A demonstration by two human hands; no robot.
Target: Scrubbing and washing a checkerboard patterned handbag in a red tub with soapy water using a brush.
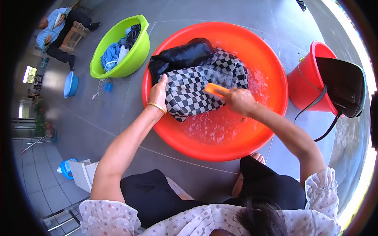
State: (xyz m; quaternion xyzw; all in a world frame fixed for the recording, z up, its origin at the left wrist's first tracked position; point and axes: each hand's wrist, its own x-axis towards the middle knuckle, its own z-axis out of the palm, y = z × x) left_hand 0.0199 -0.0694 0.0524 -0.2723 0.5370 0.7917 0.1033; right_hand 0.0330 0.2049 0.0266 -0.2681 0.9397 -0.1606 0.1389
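A large round red plastic basin (257, 129) with shallow water stands on the floor before me. Inside it lies a wet black-and-white checkered bag or cloth item (189, 94), with a shiny black part (183, 56) along its far side. My left hand (158, 93) grips the checkered item's left edge. In my right hand (238, 99) is an orange-handled brush or similar tool (217, 89), held over the checkered surface beside foamy water. The tool's underside is hidden.
A green tub (141, 56) of clothes stands at upper left, near a small blue basin (71, 84). A seated person (56, 29) is beyond. At right, a red bucket (304, 79) holds a dark bag (339, 85). A blue bottle (67, 169) is at lower left.
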